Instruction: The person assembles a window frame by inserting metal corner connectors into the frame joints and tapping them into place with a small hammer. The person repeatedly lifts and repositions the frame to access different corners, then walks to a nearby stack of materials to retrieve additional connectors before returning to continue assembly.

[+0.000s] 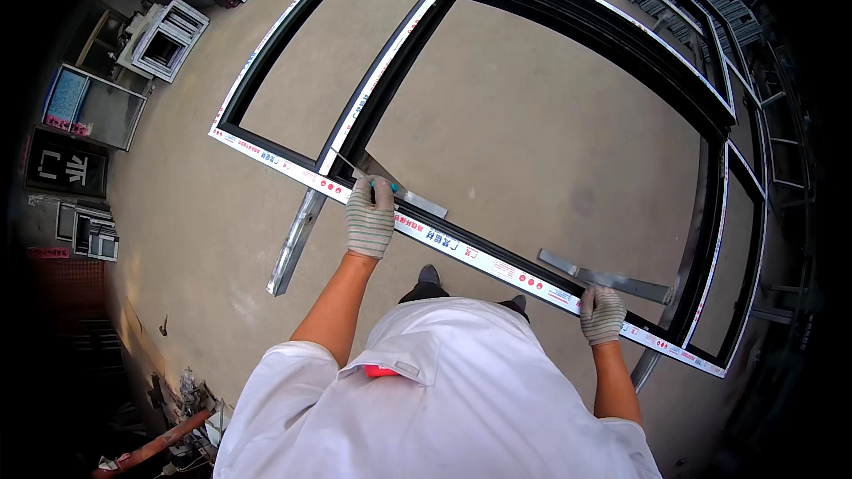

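Observation:
A large black window frame (497,277), its faces covered in printed white protective film, lies flat in front of me, split into a wide middle opening and narrower side openings. My left hand (369,220), in a striped knit glove, rests over the near rail beside the left upright bar. Its fingers are closed around what looks like a screwdriver (347,160); a thin metal shaft points up and left, and bits of teal show at the fingers. Further right along that rail, my right hand (603,315), gloved the same way, is curled over the frame's edge.
Metal support bars (297,239) pass under the frame at left and right. More frames (674,0) and stacked profiles stand at the far right. Small window units (169,40) line the left wall. Scrap and a rusty bar (155,443) lie at lower left.

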The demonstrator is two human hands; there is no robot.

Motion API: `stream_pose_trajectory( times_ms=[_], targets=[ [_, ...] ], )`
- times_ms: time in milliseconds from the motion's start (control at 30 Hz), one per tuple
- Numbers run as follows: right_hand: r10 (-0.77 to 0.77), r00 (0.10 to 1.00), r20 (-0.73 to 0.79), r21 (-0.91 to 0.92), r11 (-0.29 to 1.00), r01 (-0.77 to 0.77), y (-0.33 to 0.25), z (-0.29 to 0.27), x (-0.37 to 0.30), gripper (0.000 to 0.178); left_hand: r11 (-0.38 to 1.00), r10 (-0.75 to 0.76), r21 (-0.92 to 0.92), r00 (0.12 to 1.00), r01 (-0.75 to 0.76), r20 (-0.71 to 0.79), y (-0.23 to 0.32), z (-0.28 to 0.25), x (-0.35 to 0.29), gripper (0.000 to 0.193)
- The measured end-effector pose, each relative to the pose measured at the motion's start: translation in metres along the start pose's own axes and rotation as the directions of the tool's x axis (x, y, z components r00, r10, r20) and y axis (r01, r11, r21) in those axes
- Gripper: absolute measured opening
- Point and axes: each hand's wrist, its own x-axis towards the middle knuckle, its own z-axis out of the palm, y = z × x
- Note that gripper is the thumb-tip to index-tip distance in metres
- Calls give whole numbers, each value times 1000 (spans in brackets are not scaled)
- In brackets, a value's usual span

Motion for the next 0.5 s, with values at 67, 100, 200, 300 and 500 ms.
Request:
stream_pose_trajectory(
  times_ms=[67,100,200,300,500],
  targets=[
    [50,999,-15,-23,998,-50,-3,2,0,27,977,134,180,985,-113,-105,-9,-33,40,21],
    [65,998,8,-54,996,-65,-4,2,1,27,960,171,246,974,-131,-150,-10,-44,60,21],
    [138,987,81,-144,982,-126,1,6,4,28,833,306,518,942,-196,-136,-24,-74,103,21],
    [179,982,65,-163,972,-166,4,11,7,29,778,318,600,940,-186,-120,-47,-82,124,30],
    [357,934,-24,118,928,-352,-14,18,88,33,729,277,657,960,-192,-27,-51,-91,142,26]
  ],
)
